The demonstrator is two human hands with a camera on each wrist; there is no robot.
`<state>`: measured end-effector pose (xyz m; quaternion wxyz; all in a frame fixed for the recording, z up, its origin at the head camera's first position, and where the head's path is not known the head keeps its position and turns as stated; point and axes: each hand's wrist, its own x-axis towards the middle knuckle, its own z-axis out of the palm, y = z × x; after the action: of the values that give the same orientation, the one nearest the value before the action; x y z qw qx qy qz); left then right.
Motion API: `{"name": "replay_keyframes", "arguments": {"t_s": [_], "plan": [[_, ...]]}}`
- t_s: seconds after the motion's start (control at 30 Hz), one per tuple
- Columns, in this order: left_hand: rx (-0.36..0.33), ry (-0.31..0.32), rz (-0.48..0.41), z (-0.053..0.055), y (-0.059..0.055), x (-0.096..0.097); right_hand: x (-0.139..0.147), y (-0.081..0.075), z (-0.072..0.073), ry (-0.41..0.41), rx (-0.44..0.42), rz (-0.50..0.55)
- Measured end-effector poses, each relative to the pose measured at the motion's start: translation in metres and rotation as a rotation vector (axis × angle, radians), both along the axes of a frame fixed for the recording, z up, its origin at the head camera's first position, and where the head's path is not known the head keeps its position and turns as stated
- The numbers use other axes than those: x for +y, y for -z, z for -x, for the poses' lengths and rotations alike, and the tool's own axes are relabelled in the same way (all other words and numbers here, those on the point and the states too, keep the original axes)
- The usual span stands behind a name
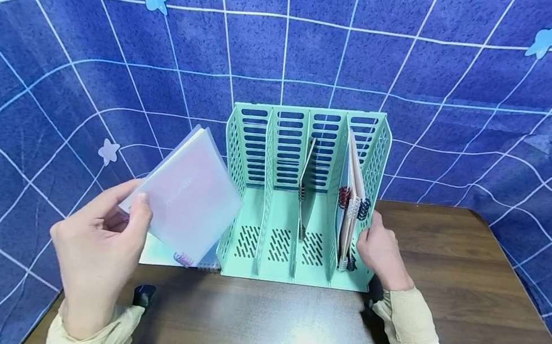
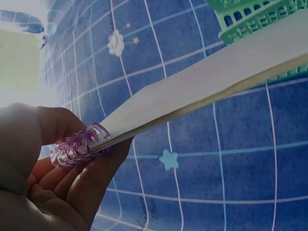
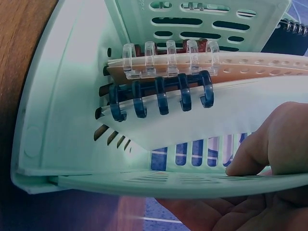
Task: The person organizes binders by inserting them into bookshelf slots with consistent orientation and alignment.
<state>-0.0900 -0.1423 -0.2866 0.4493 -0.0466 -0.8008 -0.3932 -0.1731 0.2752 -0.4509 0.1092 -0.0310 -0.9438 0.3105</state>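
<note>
My left hand (image 1: 101,243) pinches a ring-bound notebook (image 1: 194,191) with a translucent cover and purple rings, held tilted in the air left of a mint-green file organizer (image 1: 281,212). In the left wrist view the purple rings (image 2: 79,144) lie between thumb and fingers. My right hand (image 1: 382,249) grips the organizer's right side wall, thumb inside and fingers outside in the right wrist view. Beside that hand, the rightmost compartment holds several notebooks (image 1: 351,214) with dark red, clear and dark blue rings (image 3: 161,96). A thin dark spiral notebook (image 1: 307,190) leans in the third compartment from the left.
Under the raised notebook, a light blue spiral notebook (image 1: 159,252) lies left of the organizer, partly hidden. The brown wooden table (image 1: 445,305) meets a blue gridded cloth (image 1: 315,51) behind the organizer.
</note>
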Motion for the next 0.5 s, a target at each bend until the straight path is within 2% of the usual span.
{"name": "replay_keyframes", "arguments": {"t_s": [0.23, 0.5], "plan": [[0.009, 0.091, -0.007, -0.003, -0.001, 0.017, 0.001, 0.0, 0.001, -0.009, 0.004, 0.004], [-0.031, 0.213, 0.047, -0.005, 0.003, 0.033, 0.001, 0.003, 0.002, -0.006, 0.01, -0.007]]}}
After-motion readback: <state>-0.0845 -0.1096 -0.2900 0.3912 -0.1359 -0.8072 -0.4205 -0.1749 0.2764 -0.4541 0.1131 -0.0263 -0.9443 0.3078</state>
